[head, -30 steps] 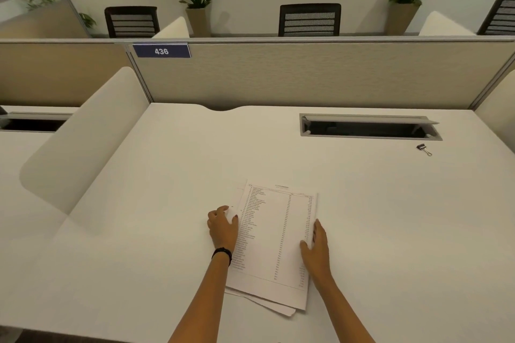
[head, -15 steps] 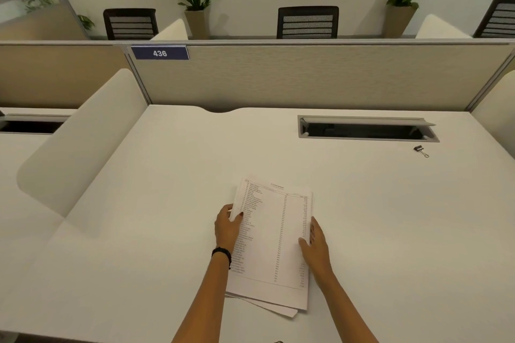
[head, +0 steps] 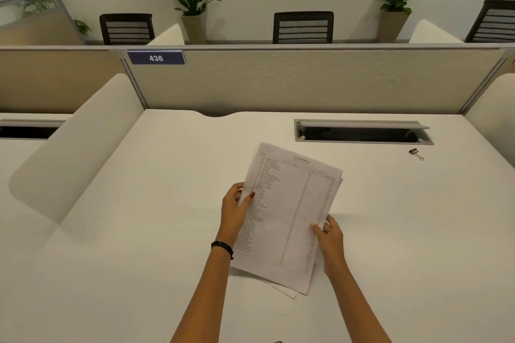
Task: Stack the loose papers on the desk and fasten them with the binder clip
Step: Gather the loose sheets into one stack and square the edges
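A stack of printed papers (head: 289, 209) is held above the white desk (head: 139, 231), tilted, with its top edge raised. My left hand (head: 235, 211) grips the stack's left edge, thumb on the top sheet. My right hand (head: 330, 242) grips the right edge lower down. The sheets are not squared; corners of lower sheets stick out at the bottom. A small black binder clip (head: 416, 153) lies on the desk far to the right, well apart from both hands.
An open cable tray slot (head: 362, 132) is cut into the desk behind the papers, next to the clip. A beige partition (head: 306, 81) closes the back. Curved white dividers stand at the left (head: 72, 145) and right (head: 496, 108).
The papers lay flat on the desk with my hands at their sides; now both hands grip the edges and the stack is lifted and tilted up.
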`<state>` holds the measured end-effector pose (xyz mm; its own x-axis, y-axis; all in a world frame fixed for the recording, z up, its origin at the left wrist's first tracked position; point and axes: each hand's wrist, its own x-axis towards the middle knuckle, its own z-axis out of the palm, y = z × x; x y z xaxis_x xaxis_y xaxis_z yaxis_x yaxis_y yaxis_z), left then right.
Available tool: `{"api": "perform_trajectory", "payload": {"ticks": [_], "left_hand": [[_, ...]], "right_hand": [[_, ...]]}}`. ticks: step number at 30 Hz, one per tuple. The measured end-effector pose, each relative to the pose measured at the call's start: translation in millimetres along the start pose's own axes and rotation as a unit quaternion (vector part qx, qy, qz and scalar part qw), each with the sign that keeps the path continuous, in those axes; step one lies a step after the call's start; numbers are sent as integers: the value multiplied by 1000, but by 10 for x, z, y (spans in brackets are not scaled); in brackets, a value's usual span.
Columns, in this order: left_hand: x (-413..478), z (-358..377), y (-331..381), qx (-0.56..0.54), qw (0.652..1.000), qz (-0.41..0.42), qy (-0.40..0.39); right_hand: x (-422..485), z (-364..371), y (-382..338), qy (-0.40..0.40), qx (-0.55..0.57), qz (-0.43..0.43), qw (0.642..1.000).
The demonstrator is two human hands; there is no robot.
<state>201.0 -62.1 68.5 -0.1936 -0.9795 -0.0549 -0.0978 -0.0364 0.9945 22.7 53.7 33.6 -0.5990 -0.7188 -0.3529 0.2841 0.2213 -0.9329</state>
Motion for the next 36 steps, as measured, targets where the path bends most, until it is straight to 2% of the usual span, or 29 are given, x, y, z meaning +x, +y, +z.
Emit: {"api": "perform_trajectory", "payload": {"ticks": [7, 12, 24, 30, 33, 36], "left_hand": [[-15, 136, 396, -48, 995, 80, 31], [-32, 221, 513, -69, 992, 96, 47], [-187, 419, 595, -79, 992, 99, 6], [-192, 447, 716, -40, 990, 122, 49], [-186, 425, 709, -35, 987, 125, 95], [-185, 425, 692, -23, 989, 122, 82]], "right_hand": [[11, -21, -486, 25, 22, -149, 988], [-36, 16, -729, 34, -1, -221, 975], [-50, 47, -733, 27, -71, -216, 974], [-53, -7, -896, 44, -86, -257, 962], [-47, -60, -887, 46, -78, -237, 967], [-37, -106, -870, 41, -60, -215, 974]]}}
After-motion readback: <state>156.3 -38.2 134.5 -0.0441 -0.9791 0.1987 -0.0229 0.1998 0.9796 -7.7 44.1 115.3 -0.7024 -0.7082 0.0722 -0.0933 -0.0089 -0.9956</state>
